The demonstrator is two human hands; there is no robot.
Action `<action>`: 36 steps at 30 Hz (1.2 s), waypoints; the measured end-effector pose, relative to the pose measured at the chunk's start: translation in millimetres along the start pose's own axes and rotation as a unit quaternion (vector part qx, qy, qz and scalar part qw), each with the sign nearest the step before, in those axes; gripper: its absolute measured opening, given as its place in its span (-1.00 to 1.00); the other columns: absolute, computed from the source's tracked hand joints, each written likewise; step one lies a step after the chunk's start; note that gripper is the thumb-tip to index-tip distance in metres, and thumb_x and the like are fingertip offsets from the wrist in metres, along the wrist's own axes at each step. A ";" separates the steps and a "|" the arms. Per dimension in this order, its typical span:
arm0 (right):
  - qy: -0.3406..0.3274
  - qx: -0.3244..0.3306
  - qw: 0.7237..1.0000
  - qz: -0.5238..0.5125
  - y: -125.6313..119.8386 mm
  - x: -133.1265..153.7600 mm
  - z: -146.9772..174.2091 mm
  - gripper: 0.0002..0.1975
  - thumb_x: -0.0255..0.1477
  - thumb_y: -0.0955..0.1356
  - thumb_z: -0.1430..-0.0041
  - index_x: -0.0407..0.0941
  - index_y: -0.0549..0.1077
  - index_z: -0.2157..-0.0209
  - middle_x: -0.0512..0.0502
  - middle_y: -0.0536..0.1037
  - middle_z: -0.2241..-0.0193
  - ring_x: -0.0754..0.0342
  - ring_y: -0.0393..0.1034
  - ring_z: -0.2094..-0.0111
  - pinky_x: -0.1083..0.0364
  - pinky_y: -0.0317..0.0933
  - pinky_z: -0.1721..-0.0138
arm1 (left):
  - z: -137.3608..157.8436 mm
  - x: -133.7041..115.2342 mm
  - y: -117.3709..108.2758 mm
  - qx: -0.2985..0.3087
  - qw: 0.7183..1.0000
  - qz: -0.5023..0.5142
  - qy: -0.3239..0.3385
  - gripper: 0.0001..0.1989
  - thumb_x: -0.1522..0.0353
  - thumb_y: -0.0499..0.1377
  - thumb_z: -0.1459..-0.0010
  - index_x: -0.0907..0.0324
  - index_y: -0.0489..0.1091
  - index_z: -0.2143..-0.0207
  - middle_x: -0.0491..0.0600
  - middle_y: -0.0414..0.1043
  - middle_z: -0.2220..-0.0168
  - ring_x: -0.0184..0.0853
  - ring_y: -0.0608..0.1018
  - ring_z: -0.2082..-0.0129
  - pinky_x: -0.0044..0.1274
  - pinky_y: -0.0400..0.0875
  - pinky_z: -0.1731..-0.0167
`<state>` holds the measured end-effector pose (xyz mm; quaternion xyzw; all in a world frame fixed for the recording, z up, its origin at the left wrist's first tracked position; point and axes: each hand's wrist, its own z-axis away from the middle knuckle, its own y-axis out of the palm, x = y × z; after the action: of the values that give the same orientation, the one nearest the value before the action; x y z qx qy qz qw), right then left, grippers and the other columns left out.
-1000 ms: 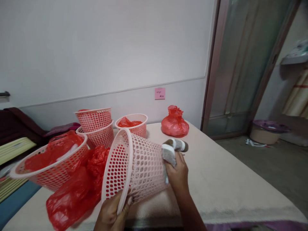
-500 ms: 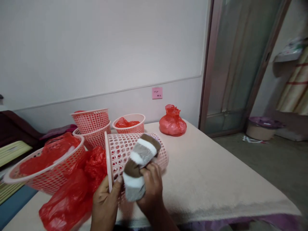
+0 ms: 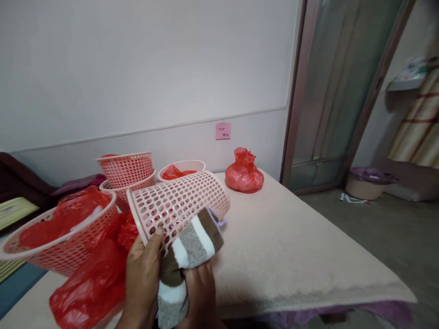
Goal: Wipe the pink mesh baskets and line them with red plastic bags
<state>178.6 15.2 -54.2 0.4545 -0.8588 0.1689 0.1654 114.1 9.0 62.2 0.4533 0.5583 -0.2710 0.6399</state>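
Note:
A pink plastic basket [image 3: 185,196] with a grid of holes lies tipped on its side, its wide rim turned to the left. My left hand [image 3: 142,269] grips that rim, thumb on the outer wall. In my right hand [image 3: 200,288] is a striped cloth [image 3: 195,242] in brown, grey and white, pressed along the lower side of the basket. Part of the right hand's fingers is hidden by the cloth. Left of my left hand, a crumpled red plastic bag [image 3: 92,288] lies on the table.
Another pink basket [image 3: 103,224] with red plastic inside stands at the left. Behind it are two stacked baskets [image 3: 126,169] and one more basket [image 3: 183,164]. A tied red bag [image 3: 244,173] sits farther back on the cream-covered table [image 3: 291,246]. A sliding door [image 3: 339,100] is at the right.
The basket has tilted and shifted left, its base end rising slightly. Both hands have moved left and down with it, and the cloth has slid lower along its side.

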 end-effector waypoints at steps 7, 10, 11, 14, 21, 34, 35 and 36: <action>0.020 -0.013 1.000 0.005 -3.2 0.8 -1.6 -0.48 -0.45 0.30 -0.10 -0.19 0.25 -0.13 -0.35 0.44 0.03 -0.25 0.34 -0.01 -0.23 0.32 0.05 | -6.9 0.7 13.3 0.074 0.996 0.046 -0.032 -0.60 0.24 0.21 -0.11 0.16 0.39 0.00 -0.05 0.58 0.27 -0.27 0.61 0.33 -0.49 0.48 0.28; 0.024 0.003 0.999 0.020 -12.8 -3.2 -7.1 -0.49 -0.44 0.30 -0.11 -0.24 0.24 -0.11 -0.37 0.45 0.09 -0.22 0.35 0.01 -0.21 0.34 0.06 | -8.1 7.4 23.7 0.123 0.991 0.042 -0.045 -0.60 0.25 0.23 -0.09 0.20 0.38 0.02 -0.02 0.58 0.29 -0.25 0.61 0.31 -0.46 0.48 0.28; 0.028 -0.004 0.999 0.031 -14.3 -5.4 -8.0 -0.49 -0.44 0.30 -0.12 -0.25 0.23 -0.11 -0.36 0.46 0.11 -0.21 0.37 0.03 -0.20 0.34 0.07 | -8.2 10.1 28.3 0.144 0.988 0.039 -0.046 -0.59 0.24 0.24 -0.08 0.21 0.38 0.03 -0.02 0.58 0.29 -0.24 0.61 0.31 -0.46 0.48 0.29; 0.033 -0.033 0.997 0.054 -16.7 -13.7 -11.1 -0.50 -0.44 0.31 -0.12 -0.24 0.24 -0.11 -0.30 0.51 0.20 -0.17 0.42 0.12 -0.15 0.38 0.13 | -9.4 18.5 42.3 0.195 0.980 0.027 -0.039 -0.61 0.24 0.27 -0.04 0.21 0.37 0.10 -0.02 0.58 0.29 -0.24 0.61 0.32 -0.49 0.47 0.32; 0.126 -0.113 0.984 0.056 -45.7 -47.9 -31.0 -0.78 -0.40 0.36 -0.05 -0.17 0.41 0.23 -0.15 0.50 0.42 -0.10 0.45 0.34 -0.04 0.38 0.33 | -13.0 42.2 32.0 0.379 0.918 -0.121 0.008 -0.61 0.17 0.12 -0.19 0.13 0.40 -0.02 0.04 0.50 0.01 -0.19 0.52 0.02 -0.44 0.40 0.07; 0.228 -0.102 0.959 -0.136 -65.6 -48.0 -47.6 -0.75 -0.47 0.34 -0.07 -0.13 0.44 0.16 -0.06 0.51 0.36 0.02 0.43 0.33 0.05 0.34 0.27 | -3.9 67.8 -17.1 0.432 0.782 -0.368 0.259 -0.64 0.45 -0.02 -0.25 0.04 0.44 0.00 0.02 0.56 0.15 -0.23 0.57 0.14 -0.47 0.42 0.14; 0.193 -0.093 0.971 -0.105 -67.1 -51.8 -47.4 -0.74 -0.51 0.32 -0.06 -0.13 0.44 0.15 -0.07 0.49 0.35 0.01 0.42 0.31 0.03 0.34 0.26 | -5.1 66.0 -19.5 0.414 0.798 -0.353 0.258 -0.65 0.43 -0.01 -0.26 0.03 0.45 -0.01 0.02 0.57 0.14 -0.21 0.58 0.13 -0.46 0.42 0.13; 0.167 -0.082 0.980 -0.069 -69.2 -58.0 -47.1 -0.70 -0.54 0.30 -0.05 -0.13 0.43 0.13 -0.09 0.47 0.34 -0.02 0.41 0.28 0.00 0.33 0.24 | -5.7 64.4 -22.1 0.394 0.815 -0.340 0.255 -0.67 0.40 0.02 -0.25 0.02 0.47 0.02 0.01 0.58 0.14 -0.20 0.59 0.13 -0.46 0.43 0.12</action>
<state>273.4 41.3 -28.1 0.4632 -0.7963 0.1599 0.3547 107.4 14.5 -5.5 0.5011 0.6652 -0.5429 0.1084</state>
